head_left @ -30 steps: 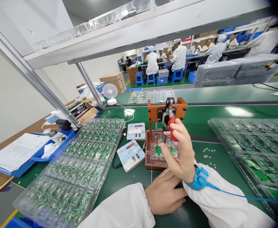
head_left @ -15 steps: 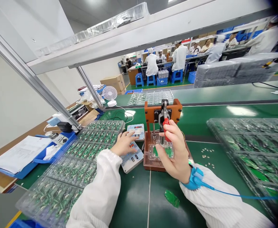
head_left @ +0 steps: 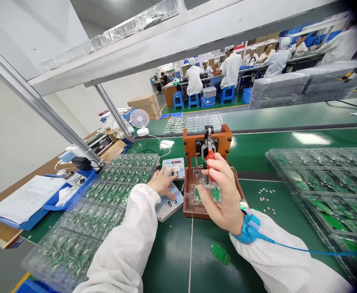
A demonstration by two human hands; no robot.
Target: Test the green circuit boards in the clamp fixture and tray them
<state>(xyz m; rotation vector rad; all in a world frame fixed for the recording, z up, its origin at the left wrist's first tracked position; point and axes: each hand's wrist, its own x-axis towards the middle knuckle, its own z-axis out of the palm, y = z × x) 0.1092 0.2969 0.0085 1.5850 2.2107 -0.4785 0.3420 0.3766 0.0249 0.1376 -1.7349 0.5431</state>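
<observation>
My right hand [head_left: 224, 199], with a blue wrist strap [head_left: 249, 228] at its cuff, has its fingers curled on the red handle [head_left: 210, 158] of a toggle clamp; the thumb stands apart. This clamp is mounted on an orange-brown test fixture [head_left: 190, 140]. Beneath it, a clear plate [head_left: 193, 198] lies over green circuit board, partly hidden by my thumb. My left hand [head_left: 162, 182] is open, fingers spread over two meter boxes with red digits, the nearer meter [head_left: 169, 205] and the farther meter [head_left: 178, 163]. Nearer me, a loose green circuit board [head_left: 220, 253] lies on the mat.
Clear trays of circuit boards flank me: a left tray [head_left: 105, 195] and a right tray [head_left: 327, 195]. Small pale pieces [head_left: 266, 199] lie scattered right of the fixture. A white fan [head_left: 139, 119] stands behind, and a shelf [head_left: 166, 49] crosses overhead. Co-workers sit far back.
The view has shifted slightly. Both hands keep nearly the same places, the right at the red handle and the left over the meters.
</observation>
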